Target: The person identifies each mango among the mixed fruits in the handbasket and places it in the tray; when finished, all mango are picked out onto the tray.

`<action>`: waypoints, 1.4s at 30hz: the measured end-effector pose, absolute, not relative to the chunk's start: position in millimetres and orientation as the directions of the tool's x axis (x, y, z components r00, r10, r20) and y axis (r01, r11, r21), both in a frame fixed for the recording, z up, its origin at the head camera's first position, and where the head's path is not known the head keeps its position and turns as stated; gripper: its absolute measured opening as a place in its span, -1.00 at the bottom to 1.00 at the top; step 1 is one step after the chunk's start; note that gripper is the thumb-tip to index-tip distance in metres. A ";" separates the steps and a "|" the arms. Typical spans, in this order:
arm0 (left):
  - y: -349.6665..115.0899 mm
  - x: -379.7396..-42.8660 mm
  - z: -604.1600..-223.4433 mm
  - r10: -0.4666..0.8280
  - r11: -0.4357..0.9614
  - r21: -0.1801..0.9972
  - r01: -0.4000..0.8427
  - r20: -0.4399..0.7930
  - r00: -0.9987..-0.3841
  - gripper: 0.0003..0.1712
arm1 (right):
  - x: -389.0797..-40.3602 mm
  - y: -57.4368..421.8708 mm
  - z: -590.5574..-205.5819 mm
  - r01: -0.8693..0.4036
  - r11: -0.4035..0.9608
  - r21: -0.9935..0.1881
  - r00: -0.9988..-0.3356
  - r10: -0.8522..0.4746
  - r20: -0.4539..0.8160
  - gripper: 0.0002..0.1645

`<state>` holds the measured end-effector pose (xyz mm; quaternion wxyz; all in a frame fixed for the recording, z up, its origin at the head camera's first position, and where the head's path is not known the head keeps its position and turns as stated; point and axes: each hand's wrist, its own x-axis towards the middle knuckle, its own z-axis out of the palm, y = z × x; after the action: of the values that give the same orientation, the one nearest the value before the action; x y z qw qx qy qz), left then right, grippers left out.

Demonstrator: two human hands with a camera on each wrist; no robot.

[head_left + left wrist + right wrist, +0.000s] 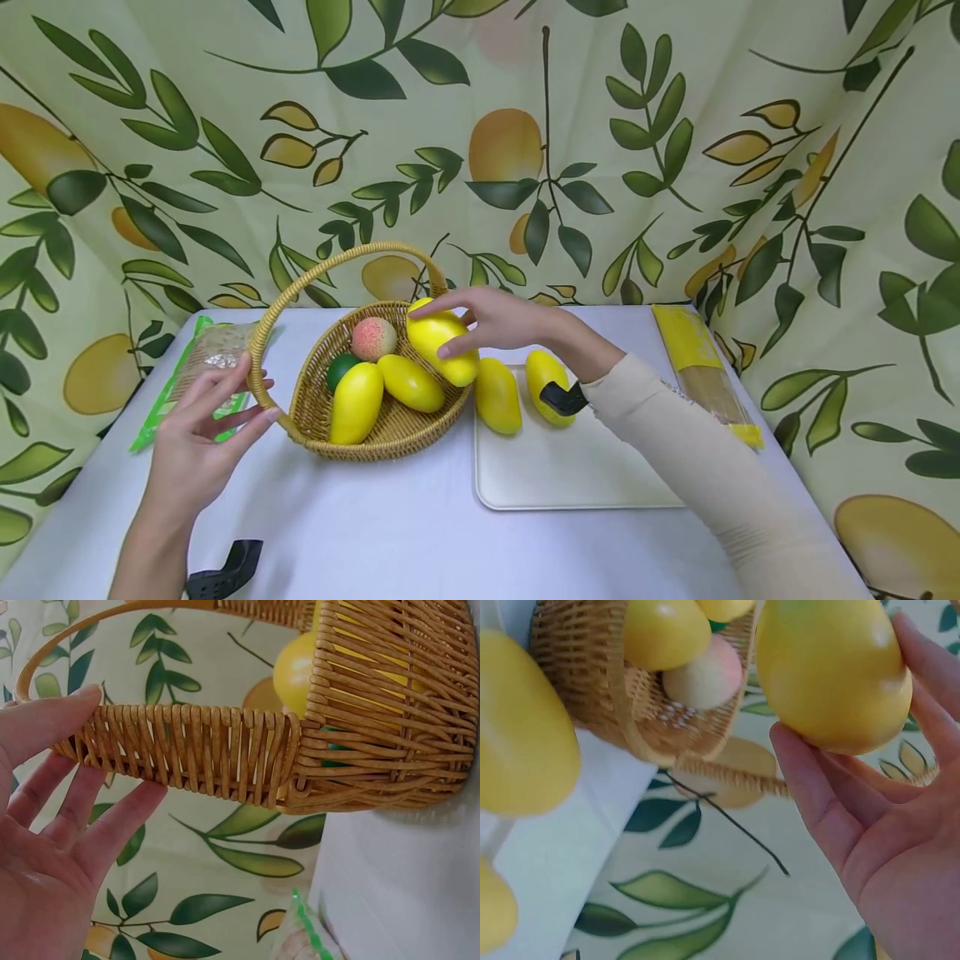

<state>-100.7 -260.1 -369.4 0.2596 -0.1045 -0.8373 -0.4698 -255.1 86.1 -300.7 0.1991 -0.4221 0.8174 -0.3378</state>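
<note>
My left hand (198,433) pinches the wicker basket's handle (187,746) between thumb and fingers on its left side. In my right hand (504,321) is a yellow mango (442,342), gripped by thumb and fingers over the right rim of the basket (375,452). The right wrist view shows this mango close up, held at one end. Inside the basket lie two more mangoes, one upright-looking mango (357,404) and one slanted mango (411,383), with a pink peach (374,339) and a dark green round fruit (342,373) partly hidden behind them.
A white tray (577,483) right of the basket bears two mangoes, a near mango (498,397) and another mango (547,379) partly behind the right wrist. A green-edged bag (187,375) lies left, a yellow packet (705,367) far right. Leaf-printed cloth (450,167) hangs behind.
</note>
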 end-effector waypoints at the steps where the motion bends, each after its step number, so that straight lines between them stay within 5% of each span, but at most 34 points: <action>1: -259.8 -100.6 -369.3 -0.072 0.542 0.732 0.413 0.530 -0.845 0.01 | -254.5 91.0 -298.6 -0.554 0.417 -0.720 -0.573 -0.819 -0.033 -0.32; 23: -261.1 -99.7 -369.9 -0.077 0.532 0.738 0.416 0.531 -0.844 0.01 | -245.3 200.6 -284.5 -0.426 0.572 -0.701 -0.774 -0.631 -0.044 -0.31; 42: -259.4 -99.2 -368.8 -0.080 0.548 0.745 0.379 0.498 -0.863 -0.03 | -235.2 271.8 -307.8 -0.331 0.609 -0.721 -0.816 -0.569 -0.106 -0.24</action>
<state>-99.2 -259.4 -368.8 0.2460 -0.0885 -0.8448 -0.4669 -235.2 271.8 -307.8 0.1646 -0.2550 0.8816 -0.3614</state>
